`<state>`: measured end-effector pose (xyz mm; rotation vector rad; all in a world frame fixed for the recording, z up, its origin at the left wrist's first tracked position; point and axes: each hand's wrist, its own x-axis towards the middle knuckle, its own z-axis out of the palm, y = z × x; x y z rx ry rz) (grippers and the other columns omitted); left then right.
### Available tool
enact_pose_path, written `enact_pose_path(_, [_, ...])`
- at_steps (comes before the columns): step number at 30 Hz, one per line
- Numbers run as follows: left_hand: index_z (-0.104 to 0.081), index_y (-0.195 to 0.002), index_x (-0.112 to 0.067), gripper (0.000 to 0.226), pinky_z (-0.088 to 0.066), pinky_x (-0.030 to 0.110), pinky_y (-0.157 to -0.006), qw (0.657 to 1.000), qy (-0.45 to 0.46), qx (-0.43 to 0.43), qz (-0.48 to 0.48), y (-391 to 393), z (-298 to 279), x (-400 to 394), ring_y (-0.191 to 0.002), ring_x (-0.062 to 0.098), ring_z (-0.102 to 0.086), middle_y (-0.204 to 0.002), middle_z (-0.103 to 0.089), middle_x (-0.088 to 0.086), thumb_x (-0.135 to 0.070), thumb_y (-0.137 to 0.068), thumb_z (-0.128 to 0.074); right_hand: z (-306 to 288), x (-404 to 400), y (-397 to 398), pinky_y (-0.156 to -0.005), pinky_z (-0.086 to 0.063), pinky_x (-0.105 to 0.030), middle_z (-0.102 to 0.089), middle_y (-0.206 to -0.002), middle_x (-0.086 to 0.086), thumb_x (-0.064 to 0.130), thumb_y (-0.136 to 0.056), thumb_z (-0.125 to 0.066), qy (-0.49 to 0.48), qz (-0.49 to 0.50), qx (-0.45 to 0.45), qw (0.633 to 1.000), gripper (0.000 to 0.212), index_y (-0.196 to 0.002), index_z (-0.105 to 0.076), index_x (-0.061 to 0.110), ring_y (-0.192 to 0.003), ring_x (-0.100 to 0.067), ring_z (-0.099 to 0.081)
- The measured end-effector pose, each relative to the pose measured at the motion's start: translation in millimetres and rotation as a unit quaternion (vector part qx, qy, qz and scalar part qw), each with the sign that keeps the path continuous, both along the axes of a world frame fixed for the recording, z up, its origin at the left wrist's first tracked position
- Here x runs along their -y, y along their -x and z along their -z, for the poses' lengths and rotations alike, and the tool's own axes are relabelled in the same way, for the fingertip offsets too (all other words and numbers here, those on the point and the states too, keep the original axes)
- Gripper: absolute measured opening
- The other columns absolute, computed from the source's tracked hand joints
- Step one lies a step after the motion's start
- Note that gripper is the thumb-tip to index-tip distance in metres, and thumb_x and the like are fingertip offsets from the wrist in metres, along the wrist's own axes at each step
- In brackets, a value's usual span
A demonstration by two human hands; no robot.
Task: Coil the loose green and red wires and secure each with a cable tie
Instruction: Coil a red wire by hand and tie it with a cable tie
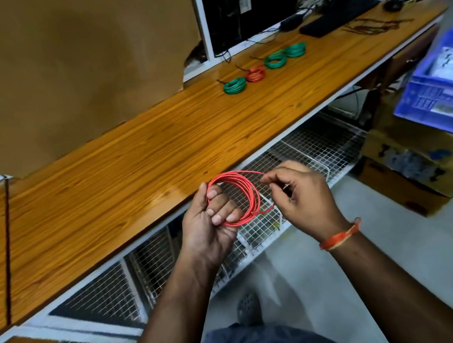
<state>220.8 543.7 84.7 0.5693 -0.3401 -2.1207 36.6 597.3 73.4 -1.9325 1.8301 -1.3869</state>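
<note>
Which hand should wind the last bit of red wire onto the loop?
Probably the right hand. It already pinches the loose end of the thin red wire coil, while the left hand is busy gripping the loops to keep them together, so it cannot easily let go.

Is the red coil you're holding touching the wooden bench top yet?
Apart. In the head view the red coil hangs in the left hand past the wooden bench top edge, over the wire mesh below.
</note>
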Motion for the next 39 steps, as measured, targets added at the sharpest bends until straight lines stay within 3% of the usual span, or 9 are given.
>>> enact_pose_path(4, [-0.049, -0.071, -0.018, 0.044, -0.034, 0.02, -0.043, 1.0, -0.007, 0.016, 0.003, 24.0, 2.0, 15.0, -0.036, 0.004, -0.03, -0.045, -0.033, -0.01, -0.034, -0.11, -0.036, 6.1, 13.0, 12.7, -0.078, -0.059, -0.03, -0.065, -0.102, -0.005, -0.005, -0.089, -0.063, -0.004, 0.05, -0.045, 0.998, 0.025, -0.108, -0.075, 0.006, -0.085, -0.017, -0.066])
enact_pose_path(9, [-0.051, -0.068, -0.018, 0.049, -0.033, 0.019, -0.044, 1.0, -0.029, 0.005, -0.008, 52.0, 11.3, 57.3, -0.035, 0.004, -0.032, -0.043, -0.034, -0.009, -0.035, -0.11, -0.035, 7.8, 42.9, 37.4, -0.078, -0.05, -0.012, -0.066, -0.102, 0.001, -0.001, -0.088, -0.063, -0.074, 0.021, -0.034, 0.996, 0.025, -0.106, -0.074, 0.014, -0.085, -0.008, -0.063])
enact_pose_path(13, [-0.048, -0.069, -0.019, 0.048, -0.034, 0.019, -0.046, 0.999, -0.047, -0.016, -0.008, 77.4, 16.8, 105.5, -0.036, 0.004, -0.034, -0.043, -0.034, -0.01, -0.036, -0.111, -0.031, 9.0, 73.2, 63.9, -0.068, -0.046, -0.013, -0.065, -0.091, 0.008, 0.005, -0.088, -0.067, -0.13, 0.009, -0.012, 0.991, 0.018, -0.095, -0.072, 0.021, -0.077, 0.0, -0.061])
enact_pose_path(18, [-0.048, -0.073, -0.019, 0.047, -0.041, 0.019, -0.046, 0.997, -0.067, -0.036, -0.01, 109.3, 12.8, 160.2, -0.038, 0.004, -0.038, -0.045, -0.038, -0.01, -0.039, -0.111, -0.03, 5.7, 113.6, 87.0, -0.07, -0.04, -0.007, -0.061, -0.096, 0.01, 0.011, -0.09, -0.064, -0.164, -0.113, -0.039, 0.979, 0.017, -0.1, -0.076, 0.018, -0.084, 0.0, -0.06])
enact_pose_path(20, [-0.05, -0.072, -0.018, 0.049, -0.046, 0.02, -0.05, 0.996, -0.074, -0.048, -0.01, 118.6, 12.8, 180.0, -0.043, 0.005, -0.044, -0.051, -0.043, -0.01, -0.04, -0.111, -0.03, 8.2, 129.7, 94.5, -0.074, -0.04, -0.01, -0.059, -0.099, 0.009, 0.018, -0.096, -0.066, -0.142, -0.128, -0.057, 0.98, 0.012, -0.104, -0.074, 0.019, -0.09, 0.0, -0.057])
enact_pose_path(24, [-0.053, -0.075, -0.014, 0.048, -0.055, 0.025, -0.059, 0.996, -0.078, -0.028, -0.01, 140.7, 18.2, 209.3, -0.058, 0.011, -0.056, -0.064, -0.052, -0.002, -0.042, -0.108, -0.034, 15.2, 162.4, 100.3, -0.083, -0.048, -0.031, -0.054, -0.104, 0.003, 0.024, -0.099, -0.065, -0.066, -0.11, -0.076, 0.989, 0.012, -0.103, -0.074, 0.017, -0.101, -0.016, -0.055])
enact_pose_path(31, [-0.054, -0.087, -0.011, 0.035, -0.058, 0.029, -0.062, 0.998, -0.007, 0.019, -0.06, 180.9, 2.4, 232.3, -0.062, 0.017, -0.064, -0.069, -0.061, 0.006, -0.032, -0.109, -0.037, 20.3, 194.4, 107.3, -0.084, -0.055, -0.033, -0.067, -0.106, -0.003, 0.012, -0.1, -0.062, 0.04, -0.009, -0.062, 0.997, 0.018, -0.114, -0.071, 0.006, -0.096, -0.016, -0.064])
enact_pose_path(35, [-0.053, -0.093, -0.01, 0.03, -0.057, 0.034, -0.075, 0.996, 0.029, 0.05, -0.074, 214.1, 2.8, 247.5, -0.073, 0.021, -0.066, -0.076, -0.063, 0.009, -0.031, -0.109, -0.038, 22.7, 215.3, 133.5, -0.085, -0.055, -0.031, -0.07, -0.109, -0.008, 0.006, -0.098, -0.061, 0.072, 0.015, -0.087, 0.994, 0.032, -0.129, -0.068, 0.004, -0.097, -0.02, -0.066])
enact_pose_path(39, [-0.053, -0.095, -0.011, 0.029, -0.052, 0.036, -0.078, 0.994, 0.031, 0.057, -0.083, 260.4, -0.9, 255.4, -0.076, 0.023, -0.067, -0.078, -0.065, 0.01, -0.032, -0.109, -0.038, 25.8, 231.2, 176.6, -0.078, -0.058, -0.038, -0.072, -0.104, -0.011, 0.007, -0.096, -0.064, 0.095, 0.015, -0.103, 0.99, 0.027, -0.121, -0.072, 0.0, -0.092, -0.024, -0.068])
